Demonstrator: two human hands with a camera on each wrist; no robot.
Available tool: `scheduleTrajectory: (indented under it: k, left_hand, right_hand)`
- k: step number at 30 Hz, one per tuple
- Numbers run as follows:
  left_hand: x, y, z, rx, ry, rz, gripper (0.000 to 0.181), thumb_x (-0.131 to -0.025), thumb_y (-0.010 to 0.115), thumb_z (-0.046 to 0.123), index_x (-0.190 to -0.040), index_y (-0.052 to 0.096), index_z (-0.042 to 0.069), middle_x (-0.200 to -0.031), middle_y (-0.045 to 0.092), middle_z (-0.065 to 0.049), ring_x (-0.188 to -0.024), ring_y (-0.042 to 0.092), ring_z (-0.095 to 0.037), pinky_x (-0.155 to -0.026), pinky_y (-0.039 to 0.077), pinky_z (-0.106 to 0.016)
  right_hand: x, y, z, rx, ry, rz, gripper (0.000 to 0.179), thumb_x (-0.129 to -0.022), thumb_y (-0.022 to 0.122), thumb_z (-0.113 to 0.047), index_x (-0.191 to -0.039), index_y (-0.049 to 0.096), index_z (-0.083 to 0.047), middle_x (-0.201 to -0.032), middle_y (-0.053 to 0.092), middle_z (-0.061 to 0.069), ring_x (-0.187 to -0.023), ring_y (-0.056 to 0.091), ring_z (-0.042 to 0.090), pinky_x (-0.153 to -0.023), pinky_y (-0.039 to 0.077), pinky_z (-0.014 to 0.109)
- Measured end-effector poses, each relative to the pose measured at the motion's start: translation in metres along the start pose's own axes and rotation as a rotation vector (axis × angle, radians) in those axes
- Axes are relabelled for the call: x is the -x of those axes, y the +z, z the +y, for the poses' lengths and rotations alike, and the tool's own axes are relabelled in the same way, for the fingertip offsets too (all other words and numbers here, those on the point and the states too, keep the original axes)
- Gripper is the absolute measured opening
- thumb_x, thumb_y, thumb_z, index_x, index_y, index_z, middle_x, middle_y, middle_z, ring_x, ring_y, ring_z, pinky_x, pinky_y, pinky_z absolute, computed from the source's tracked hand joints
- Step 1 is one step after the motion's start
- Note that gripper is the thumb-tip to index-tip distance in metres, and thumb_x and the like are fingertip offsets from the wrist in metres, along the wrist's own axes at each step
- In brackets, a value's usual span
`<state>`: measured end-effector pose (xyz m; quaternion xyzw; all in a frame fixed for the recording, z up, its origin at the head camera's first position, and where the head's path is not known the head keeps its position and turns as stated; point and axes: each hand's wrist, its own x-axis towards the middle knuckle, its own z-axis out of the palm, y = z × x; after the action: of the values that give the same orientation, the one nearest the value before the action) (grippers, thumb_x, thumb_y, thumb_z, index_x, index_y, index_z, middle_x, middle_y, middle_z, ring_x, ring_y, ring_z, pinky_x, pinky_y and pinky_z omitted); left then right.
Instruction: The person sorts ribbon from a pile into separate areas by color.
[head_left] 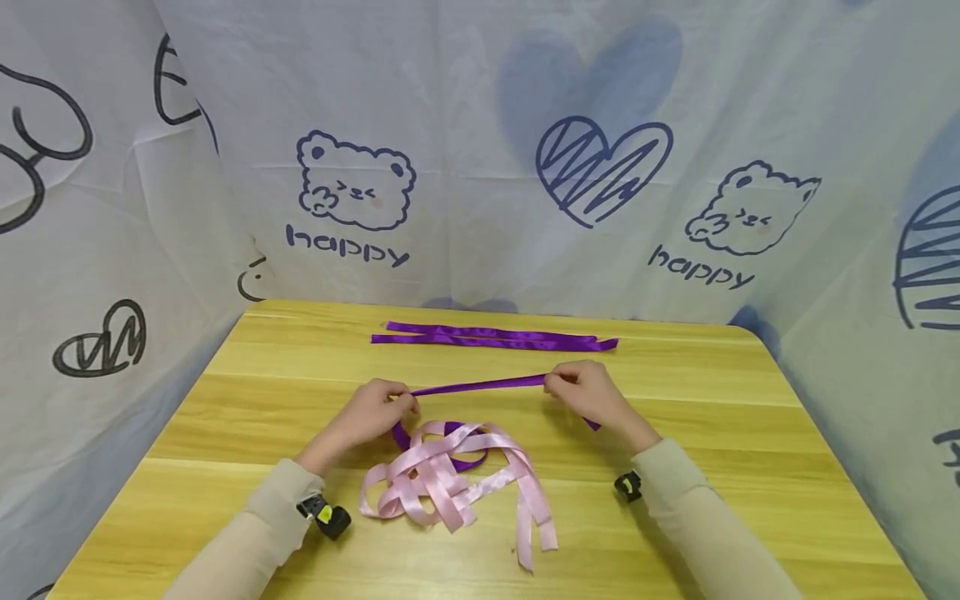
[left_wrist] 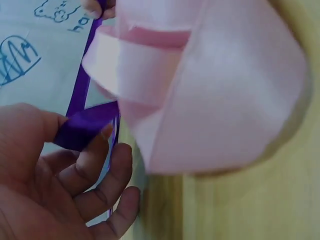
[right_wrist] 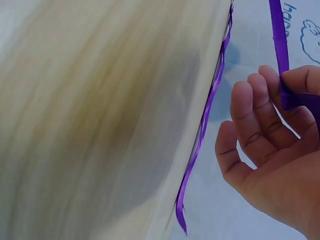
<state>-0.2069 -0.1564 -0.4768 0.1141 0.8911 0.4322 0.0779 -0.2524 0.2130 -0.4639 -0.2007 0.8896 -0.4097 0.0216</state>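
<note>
A purple ribbon [head_left: 480, 385] is stretched between the two hands above the table. My left hand [head_left: 377, 410] pinches it between thumb and index finger; in the left wrist view the purple ribbon [left_wrist: 82, 131] folds over at the pinch. At the other side my right hand [head_left: 588, 392] pinches it too, and a short tail hangs below the palm. From the left hand the rest of the purple ribbon drops into a loose pile of pink ribbon [head_left: 435, 479] in front. In the right wrist view the right hand [right_wrist: 275, 135] has its other fingers spread loosely.
Purple ribbon strips [head_left: 495, 337] lie side by side near the back edge of the wooden table [head_left: 720, 517]. Printed white cloth [head_left: 465, 208] hangs behind the table and along both sides. Each wrist wears a small black strapped camera [head_left: 330, 518].
</note>
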Motion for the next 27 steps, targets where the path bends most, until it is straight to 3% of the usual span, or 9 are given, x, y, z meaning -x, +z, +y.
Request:
scheduleTrajectory:
  k: [6, 9, 17, 27]
  left_hand:
    - [-0.001, -0.014, -0.007, 0.039, 0.041, -0.061, 0.031, -0.107, 0.05, 0.015, -0.107, 0.078, 0.002, -0.088, 0.075, -0.01, -0.056, 0.05, -0.011, -0.053, 0.042, -0.025]
    - [-0.003, -0.023, -0.009, 0.004, 0.037, -0.025, 0.031, -0.108, 0.049, 0.017, -0.107, 0.078, 0.004, -0.079, 0.068, -0.008, -0.057, 0.045, -0.01, -0.055, 0.04, -0.026]
    - [-0.005, -0.039, -0.019, -0.033, 0.013, 0.085, 0.032, -0.107, 0.048, 0.016, -0.102, 0.078, 0.004, -0.08, 0.063, -0.006, -0.067, 0.045, -0.015, -0.065, 0.04, -0.029]
    - [-0.005, -0.051, -0.033, 0.11, -0.097, 0.144, 0.033, -0.108, 0.052, 0.019, -0.108, 0.077, -0.003, -0.076, 0.073, -0.01, -0.071, 0.063, -0.016, -0.062, 0.05, -0.027]
  right_hand:
    - [0.0, -0.008, 0.008, 0.01, 0.066, 0.009, 0.029, -0.102, 0.06, -0.02, -0.083, 0.073, -0.002, -0.071, 0.066, 0.013, -0.054, 0.047, 0.01, -0.055, 0.043, 0.028]
    - [0.0, -0.012, 0.012, 0.017, 0.086, 0.021, 0.03, -0.103, 0.06, -0.021, -0.083, 0.073, -0.002, -0.075, 0.069, 0.015, -0.056, 0.049, 0.01, -0.054, 0.044, 0.027]
    - [0.0, -0.019, 0.02, 0.038, 0.101, 0.047, 0.028, -0.101, 0.06, -0.018, -0.084, 0.074, -0.001, -0.077, 0.072, 0.015, -0.063, 0.057, 0.011, -0.057, 0.046, 0.026]
    - [0.004, -0.027, 0.03, 0.084, 0.153, 0.078, 0.029, -0.102, 0.062, -0.023, -0.088, 0.078, -0.003, -0.078, 0.074, 0.014, -0.065, 0.06, 0.012, -0.058, 0.047, 0.027]
